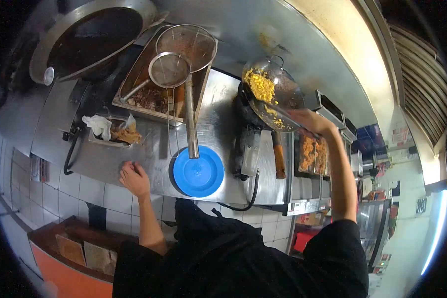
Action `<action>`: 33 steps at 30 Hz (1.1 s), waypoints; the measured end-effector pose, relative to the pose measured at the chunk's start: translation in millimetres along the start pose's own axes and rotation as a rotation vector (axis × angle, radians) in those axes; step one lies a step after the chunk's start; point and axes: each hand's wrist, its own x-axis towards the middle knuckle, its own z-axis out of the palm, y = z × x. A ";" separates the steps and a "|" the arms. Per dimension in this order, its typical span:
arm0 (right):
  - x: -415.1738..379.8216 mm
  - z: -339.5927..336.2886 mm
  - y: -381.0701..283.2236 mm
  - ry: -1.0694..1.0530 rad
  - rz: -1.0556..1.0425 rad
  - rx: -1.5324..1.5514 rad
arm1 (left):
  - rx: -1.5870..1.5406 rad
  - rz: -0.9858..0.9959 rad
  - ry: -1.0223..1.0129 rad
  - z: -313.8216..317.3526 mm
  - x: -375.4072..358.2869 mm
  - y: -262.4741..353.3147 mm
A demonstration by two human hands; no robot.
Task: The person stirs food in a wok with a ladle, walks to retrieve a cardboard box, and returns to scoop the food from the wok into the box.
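My right hand grips the rim of a wok and holds it tilted above the burner. Yellow fried food is piled inside the wok and slides toward its lower edge. My left hand rests flat on the steel counter, fingers spread, holding nothing. A blue plate lies on the counter between my two arms, just right of my left hand. A long metal handle lies across the top of the plate.
A large empty wok sits at the upper left. A steel tray holds dark scraps, with two wire strainers resting over it. A small tray with white cloth is near my left hand. Containers of orange food stand at right.
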 end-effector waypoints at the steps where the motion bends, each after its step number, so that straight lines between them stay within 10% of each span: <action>1: 33.2 5.7 10.6 0.059 -0.047 0.094 | -0.002 0.013 -0.014 -2.7 -3.5 -0.9; 10: 30.2 -22.1 76.0 0.055 0.098 1.260 | 0.011 0.005 -0.105 -10.6 6.6 9.8; 16: 115.5 23.7 62.3 0.458 -0.048 -0.783 | -0.139 0.170 -0.276 0.4 1.1 -20.1; 21: 105.7 42.2 37.4 0.513 0.083 -0.121 | -0.082 0.425 -0.517 -17.0 43.2 -41.3; 33: 68.9 10.7 31.2 0.144 0.100 -0.407 | -0.036 0.580 -0.524 1.9 39.8 -56.4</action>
